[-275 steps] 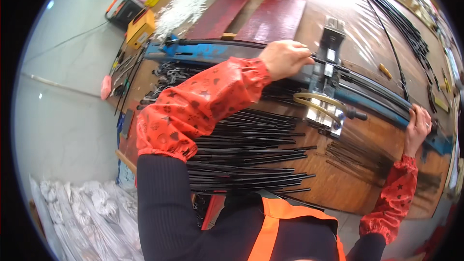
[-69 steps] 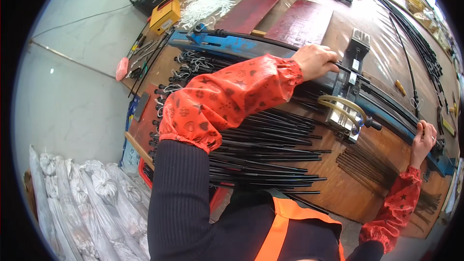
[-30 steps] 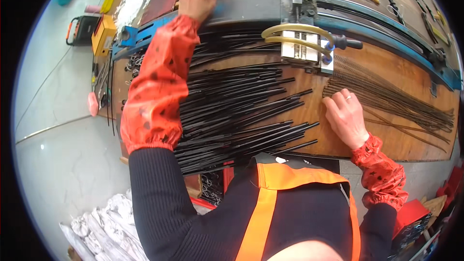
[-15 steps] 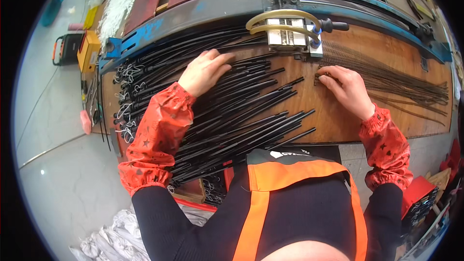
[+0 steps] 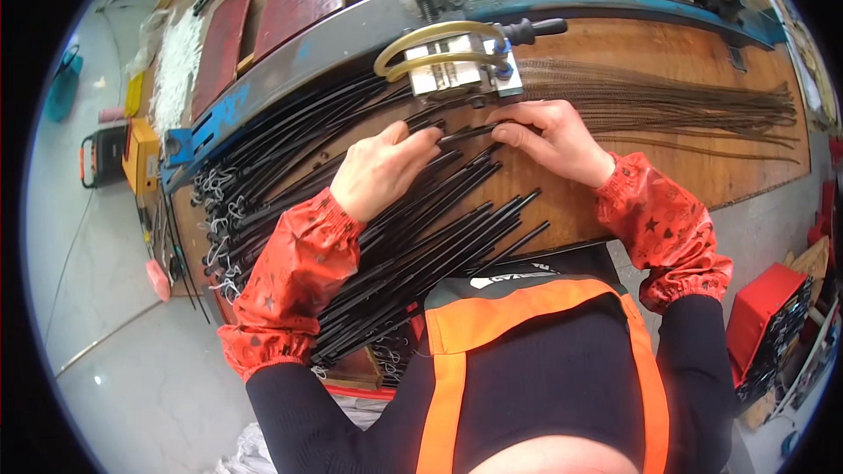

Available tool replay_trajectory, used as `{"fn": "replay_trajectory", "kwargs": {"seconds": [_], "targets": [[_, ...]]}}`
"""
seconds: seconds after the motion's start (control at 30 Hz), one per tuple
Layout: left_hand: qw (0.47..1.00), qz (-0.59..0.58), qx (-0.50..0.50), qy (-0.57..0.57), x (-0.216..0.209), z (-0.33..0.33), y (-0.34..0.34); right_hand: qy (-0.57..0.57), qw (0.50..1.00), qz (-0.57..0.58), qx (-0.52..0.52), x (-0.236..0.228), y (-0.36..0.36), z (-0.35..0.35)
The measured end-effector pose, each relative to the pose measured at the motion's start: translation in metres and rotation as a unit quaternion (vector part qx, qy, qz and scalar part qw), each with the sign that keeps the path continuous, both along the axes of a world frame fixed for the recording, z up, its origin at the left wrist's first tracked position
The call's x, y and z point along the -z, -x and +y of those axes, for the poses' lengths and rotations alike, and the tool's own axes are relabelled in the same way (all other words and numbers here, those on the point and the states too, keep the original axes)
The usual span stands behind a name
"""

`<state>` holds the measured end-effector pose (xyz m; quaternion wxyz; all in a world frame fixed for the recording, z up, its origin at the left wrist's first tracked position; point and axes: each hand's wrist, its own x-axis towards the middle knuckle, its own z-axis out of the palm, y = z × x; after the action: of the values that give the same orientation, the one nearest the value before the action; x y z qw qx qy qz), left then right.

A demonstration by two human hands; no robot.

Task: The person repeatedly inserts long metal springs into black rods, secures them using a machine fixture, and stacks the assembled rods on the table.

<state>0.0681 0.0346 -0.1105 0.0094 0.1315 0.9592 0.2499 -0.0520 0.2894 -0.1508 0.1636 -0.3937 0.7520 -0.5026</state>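
My left hand (image 5: 385,168) is closed in a pinch on a thin black rod (image 5: 465,133), just in front of the metal clamp block. From the other side, my right hand (image 5: 551,139) pinches the rod's right end between thumb and fingers; whether a spring is also in that grip is hidden. Many more black rods (image 5: 457,250) lie side by side under and in front of my left hand, with white cord loops (image 5: 215,211) at their left ends. Behind my right hand, a bundle of long, thin brown coil springs (image 5: 685,105) stretches to the right.
A clamp block (image 5: 452,66) with yellowish hoses and a black handle (image 5: 537,31) hangs from a blue-grey rail (image 5: 334,39) across the wooden table (image 5: 650,48). Dark red boards (image 5: 299,0) lie behind the rail. A red bin (image 5: 764,303) stands at the right.
My right hand has moved left from the spring ends to the rod beside the clamp. My left hand has shifted slightly, now pinching the rod. The view has swung, moving the table leftward.
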Motion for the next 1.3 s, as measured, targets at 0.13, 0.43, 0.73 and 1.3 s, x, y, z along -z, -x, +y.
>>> {"fn": "replay_trajectory", "kwargs": {"seconds": [0.13, 0.43, 0.73, 1.3], "targets": [[1.000, -0.018, 0.009, -0.004, -0.016, 0.014, 0.006, 0.072, 0.994, 0.060, 0.060, 0.004, -0.005, 0.006], [0.993, 0.044, 0.045, 0.095, -0.055, 0.043, 0.013, 0.089, 0.957, 0.219, 0.166, -0.003, -0.010, 0.026], [0.986, 0.085, 0.085, 0.119, -0.052, 0.043, 0.031, 0.057, 0.936, 0.310, 0.159, -0.004, -0.001, 0.039], [0.950, 0.177, 0.146, 0.212, -0.103, 0.082, 0.120, 0.090, 0.895, 0.348, 0.263, -0.012, 0.089, 0.099]]}}
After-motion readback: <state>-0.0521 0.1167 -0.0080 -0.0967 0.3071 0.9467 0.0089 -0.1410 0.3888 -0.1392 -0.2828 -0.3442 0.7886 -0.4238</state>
